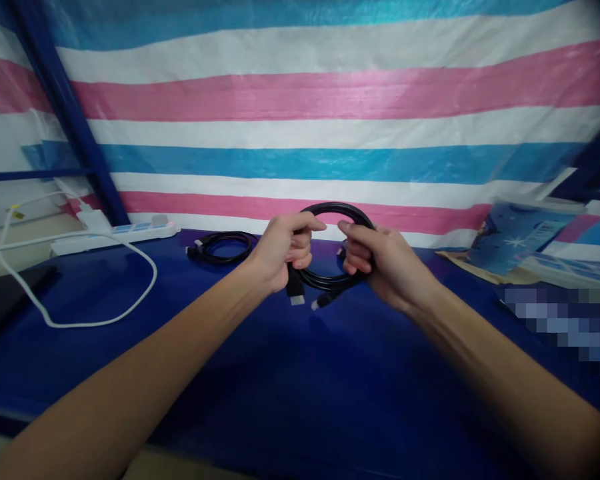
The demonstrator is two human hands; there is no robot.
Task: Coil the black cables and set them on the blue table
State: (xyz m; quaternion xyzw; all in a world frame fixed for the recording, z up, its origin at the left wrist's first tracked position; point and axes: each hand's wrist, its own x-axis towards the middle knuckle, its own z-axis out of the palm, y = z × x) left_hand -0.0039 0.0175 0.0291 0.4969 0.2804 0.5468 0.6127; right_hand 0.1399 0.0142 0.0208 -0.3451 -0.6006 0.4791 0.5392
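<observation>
A black cable (337, 208), wound into a ring, is held up over the blue table by both hands. My left hand (285, 250) closes round the ring's left side, and my right hand (373, 257) grips its right side. Below my left hand hangs a flat, wide connector (296, 293) with a metal end. A smaller plug (324, 301) with a pale tip dangles beside it. Part of another cable end shows by my right fingers. On the table to the left of my left hand lies a second coiled black cable (225, 259), with its connectors at its left.
A white power strip (125, 237) with a charger (93, 219) and a looping white cord (100, 325) stands at the back left. A dark flat object (15, 297) lies at the left edge. Blue packaging (515, 233) is at the right. A striped sheet (330, 97) hangs behind the table (300, 393).
</observation>
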